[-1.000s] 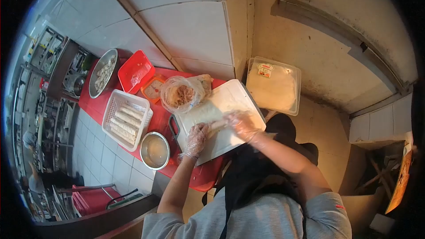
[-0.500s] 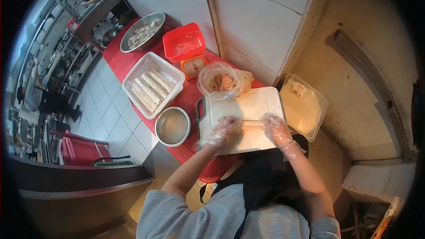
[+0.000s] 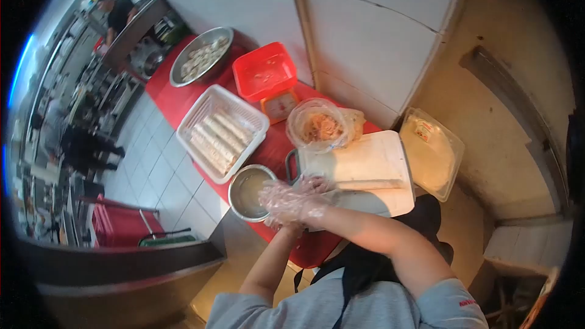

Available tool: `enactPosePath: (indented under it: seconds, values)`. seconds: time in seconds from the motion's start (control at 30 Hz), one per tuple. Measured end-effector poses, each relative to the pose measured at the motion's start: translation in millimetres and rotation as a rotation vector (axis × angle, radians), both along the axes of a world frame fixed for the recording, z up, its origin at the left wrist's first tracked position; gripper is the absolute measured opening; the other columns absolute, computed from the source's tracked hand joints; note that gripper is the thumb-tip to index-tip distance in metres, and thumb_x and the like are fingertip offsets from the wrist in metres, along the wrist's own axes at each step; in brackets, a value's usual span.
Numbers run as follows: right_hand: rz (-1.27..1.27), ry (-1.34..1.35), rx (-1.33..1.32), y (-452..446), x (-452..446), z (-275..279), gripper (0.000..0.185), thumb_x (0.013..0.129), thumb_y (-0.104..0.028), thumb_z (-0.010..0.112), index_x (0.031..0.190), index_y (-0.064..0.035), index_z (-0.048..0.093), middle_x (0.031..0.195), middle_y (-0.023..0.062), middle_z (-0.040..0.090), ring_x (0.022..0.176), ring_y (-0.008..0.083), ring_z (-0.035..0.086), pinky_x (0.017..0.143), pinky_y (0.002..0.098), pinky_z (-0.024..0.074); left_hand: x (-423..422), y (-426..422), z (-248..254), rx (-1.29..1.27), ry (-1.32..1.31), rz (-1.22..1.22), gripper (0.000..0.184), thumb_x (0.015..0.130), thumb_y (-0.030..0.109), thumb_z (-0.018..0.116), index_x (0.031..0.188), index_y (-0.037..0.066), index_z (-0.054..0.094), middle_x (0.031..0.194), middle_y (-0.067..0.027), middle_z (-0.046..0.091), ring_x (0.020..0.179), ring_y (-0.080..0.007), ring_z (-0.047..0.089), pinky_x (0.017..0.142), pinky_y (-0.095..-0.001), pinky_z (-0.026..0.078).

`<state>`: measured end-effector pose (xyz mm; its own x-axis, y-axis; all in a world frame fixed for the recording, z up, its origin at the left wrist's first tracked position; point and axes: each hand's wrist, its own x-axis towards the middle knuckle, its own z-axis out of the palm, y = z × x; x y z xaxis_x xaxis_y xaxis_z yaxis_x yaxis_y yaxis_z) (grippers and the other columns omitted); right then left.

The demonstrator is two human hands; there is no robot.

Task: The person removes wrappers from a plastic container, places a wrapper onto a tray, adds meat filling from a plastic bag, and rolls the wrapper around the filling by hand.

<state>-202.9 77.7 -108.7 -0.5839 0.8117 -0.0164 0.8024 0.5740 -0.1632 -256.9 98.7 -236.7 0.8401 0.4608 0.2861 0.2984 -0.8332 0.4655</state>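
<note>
A long, thin pale roll (image 3: 368, 184) lies across the white cutting board (image 3: 390, 152). At the roll's left end, my left hand (image 3: 315, 184) rests with curled fingers, in a clear plastic glove and partly covered by my other arm. My right hand (image 3: 286, 202), gloved the same way, crosses over my left wrist. Its fingers stretch out to the rim of a metal bowl (image 3: 250, 192) of cloudy liquid; the fingertips are blurred. Behind the board sits a clear plastic-lined tub of orange-pink filling (image 3: 323, 127).
On the red table (image 3: 161, 94) stand a white basket (image 3: 253, 123) of pale rolls, a red tray (image 3: 265, 76) on an orange scale (image 3: 280, 106), and a steel bowl (image 3: 210, 55) of pieces. A lidded clear container (image 3: 432, 152) sits right of the board. Co-workers stand far left.
My right hand has left the roll's right end and swung left across my left wrist to the metal bowl. My left hand stays near the roll's left end. The view has shifted slightly.
</note>
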Motion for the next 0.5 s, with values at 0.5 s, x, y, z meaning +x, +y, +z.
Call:
enactPosePath:
  seconds: [0.5]
  values:
    - [-0.764,0.190,-0.081,-96,208,-23,0.077,0.093,-0.052,0.052,0.143,0.0052,0.039,0.154,0.0255,0.029,0.145,0.0372,0.026,0.120,0.0446,0.0192,22,-24,46,-0.402,-0.394,0.200,0.032,0.077,0.004,0.074,0.108,0.015,0.072,0.110,-0.0064,0.069,0.113,-0.0319,0.061,0.105,-0.0528,0.036]
